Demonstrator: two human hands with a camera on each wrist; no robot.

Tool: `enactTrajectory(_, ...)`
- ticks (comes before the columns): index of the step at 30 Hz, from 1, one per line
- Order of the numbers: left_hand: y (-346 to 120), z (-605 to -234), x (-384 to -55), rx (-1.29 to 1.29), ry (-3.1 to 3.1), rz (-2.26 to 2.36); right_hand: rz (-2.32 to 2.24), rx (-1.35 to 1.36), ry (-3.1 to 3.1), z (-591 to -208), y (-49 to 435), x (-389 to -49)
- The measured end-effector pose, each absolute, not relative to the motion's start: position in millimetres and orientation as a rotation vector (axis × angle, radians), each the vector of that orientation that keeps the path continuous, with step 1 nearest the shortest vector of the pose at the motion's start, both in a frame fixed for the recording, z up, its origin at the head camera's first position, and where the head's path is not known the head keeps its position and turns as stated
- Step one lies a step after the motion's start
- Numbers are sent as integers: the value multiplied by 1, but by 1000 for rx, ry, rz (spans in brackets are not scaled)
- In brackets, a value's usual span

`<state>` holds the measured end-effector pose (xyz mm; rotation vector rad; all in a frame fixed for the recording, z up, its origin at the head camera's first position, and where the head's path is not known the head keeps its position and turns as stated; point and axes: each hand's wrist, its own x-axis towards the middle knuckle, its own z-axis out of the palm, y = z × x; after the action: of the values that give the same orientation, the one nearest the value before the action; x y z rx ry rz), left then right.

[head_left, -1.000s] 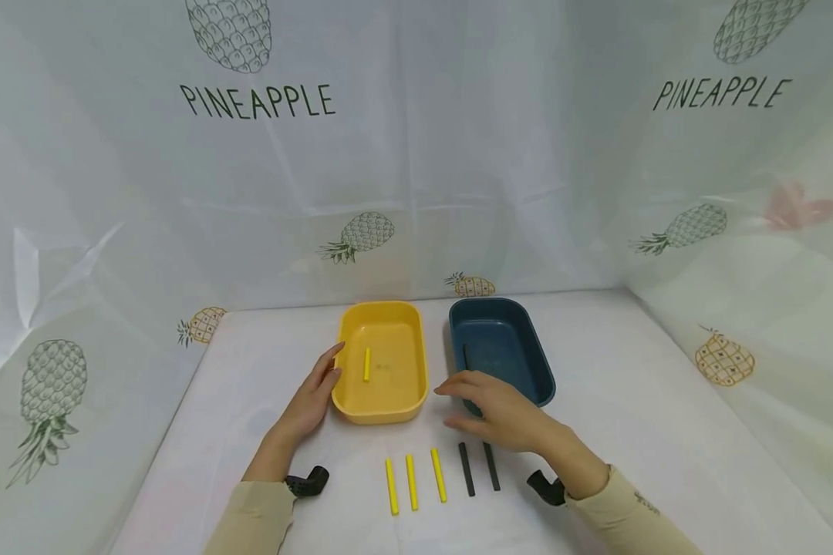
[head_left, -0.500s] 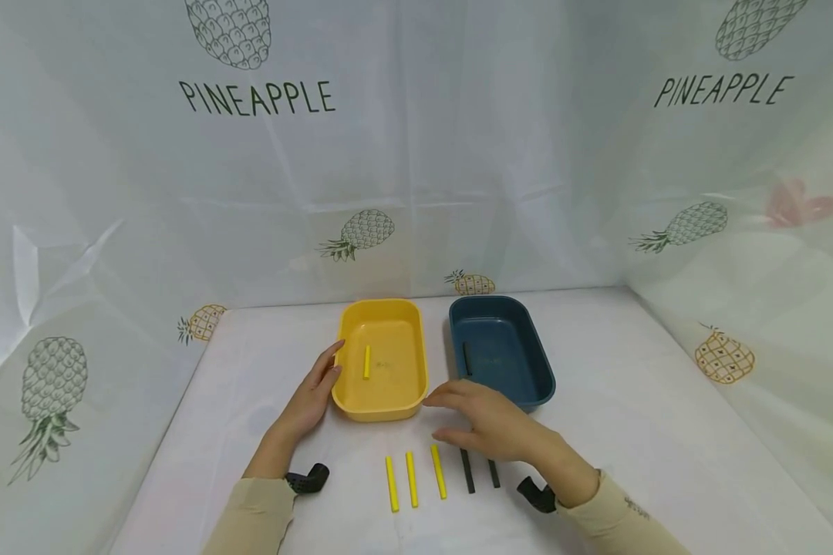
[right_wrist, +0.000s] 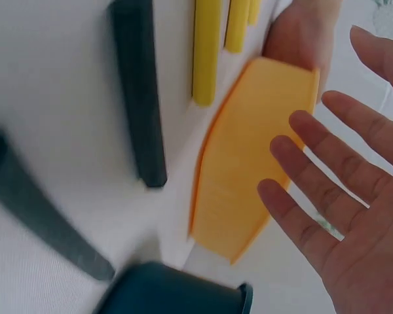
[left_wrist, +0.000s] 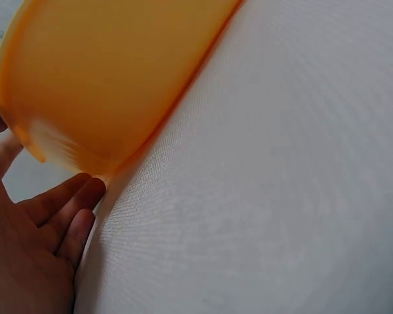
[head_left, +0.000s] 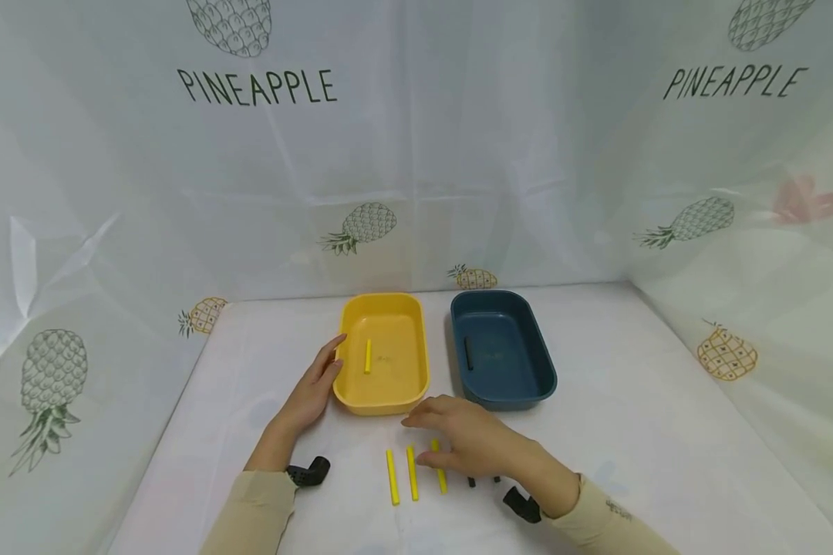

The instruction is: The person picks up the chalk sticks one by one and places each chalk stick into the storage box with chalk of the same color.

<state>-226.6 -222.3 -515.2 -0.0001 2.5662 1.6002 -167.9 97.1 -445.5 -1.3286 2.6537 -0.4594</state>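
Note:
My left hand [head_left: 312, 393] rests along the left side of a yellow plastic tray [head_left: 389, 402], its fingertips at the rim and wall. The left wrist view shows those fingers [left_wrist: 60, 196] close to the tray's lower edge. One yellow stick [head_left: 368, 357] lies inside this tray. My right hand [head_left: 465, 438] hovers over the row in front of the trays, fingers spread and holding nothing. Beneath and beside it lie three yellow sticks [head_left: 413, 474] and two black sticks [right_wrist: 141, 98], the black ones mostly hidden by the hand in the head view.
A dark blue tray [head_left: 510, 378] stands to the right of the yellow one, with one black stick [head_left: 468, 353] inside. White cloth with pineapple prints hangs behind and at both sides. Black wrist mounts [head_left: 310, 472] are strapped to both wrists.
My right hand has moved left and toward me, from the blue tray's near edge to above the yellow sticks. The left hand stays at the yellow tray.

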Motion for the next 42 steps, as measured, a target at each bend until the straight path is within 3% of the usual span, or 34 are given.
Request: enactTrajectory(42, -222, -521, -228, 40, 2596, 1586, 43, -1292, 2701, -470, 47, -139)
